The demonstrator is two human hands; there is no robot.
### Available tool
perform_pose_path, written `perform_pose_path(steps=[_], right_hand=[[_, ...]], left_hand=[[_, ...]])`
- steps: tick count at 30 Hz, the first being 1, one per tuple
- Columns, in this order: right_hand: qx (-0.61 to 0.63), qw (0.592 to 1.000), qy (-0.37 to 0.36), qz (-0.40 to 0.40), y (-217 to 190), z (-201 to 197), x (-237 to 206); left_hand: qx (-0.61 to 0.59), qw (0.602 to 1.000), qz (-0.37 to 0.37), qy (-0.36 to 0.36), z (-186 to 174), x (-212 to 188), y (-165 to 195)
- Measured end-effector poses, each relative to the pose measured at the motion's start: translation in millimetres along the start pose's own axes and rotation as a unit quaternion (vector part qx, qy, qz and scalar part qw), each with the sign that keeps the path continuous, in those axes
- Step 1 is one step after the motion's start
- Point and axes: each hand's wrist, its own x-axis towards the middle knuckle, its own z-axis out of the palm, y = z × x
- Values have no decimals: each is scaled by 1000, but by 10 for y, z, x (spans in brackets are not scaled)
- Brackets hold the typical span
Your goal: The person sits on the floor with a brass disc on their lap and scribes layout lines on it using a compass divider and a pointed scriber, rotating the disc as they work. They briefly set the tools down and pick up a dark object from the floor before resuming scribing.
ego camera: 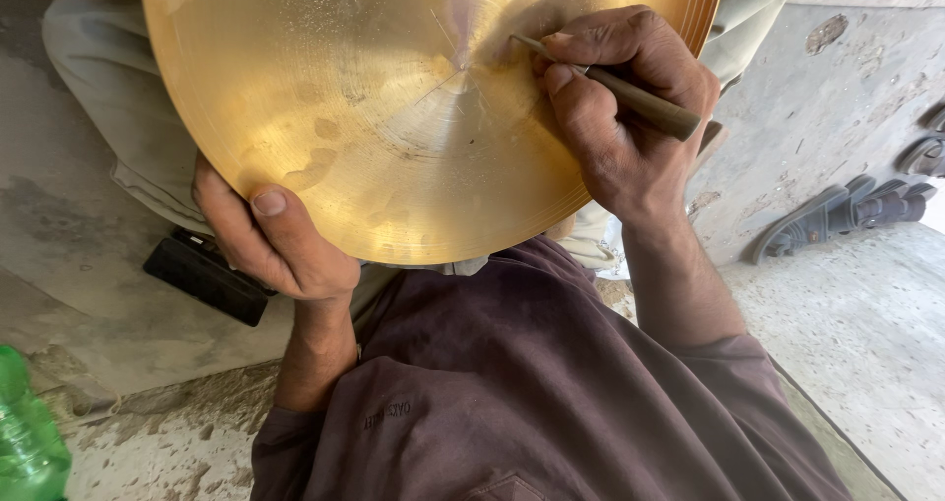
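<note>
Right hand (620, 127) pinches a wooden-handled engraving tool (630, 93), its metal tip touching the brass plate (394, 117) near the centre. Left hand (271, 235) grips the plate's lower rim, thumb pressed on its face. The plate rests over the person's lap. Left of the plate lies a black block (202, 275); right of it, grey sandals (837, 216).
</note>
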Motion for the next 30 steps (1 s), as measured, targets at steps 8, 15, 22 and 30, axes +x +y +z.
perform_pose_path(steps=[8, 15, 22, 30], right_hand=[[-67, 998, -9, -17, -30, -23, -12], [-103, 993, -30, -52, 7, -37, 0], [-125, 988, -46, -73, -2, -41, -22], [-131, 986, -68, -75, 69, -73, -59]], left_hand=[[11, 1000, 4, 9, -6, -25, -27], [3, 1000, 3, 16, 0, -19, -48], [10, 1000, -9, 18, -3, -35, -36], [12, 1000, -8, 14, -10, -51, -49]])
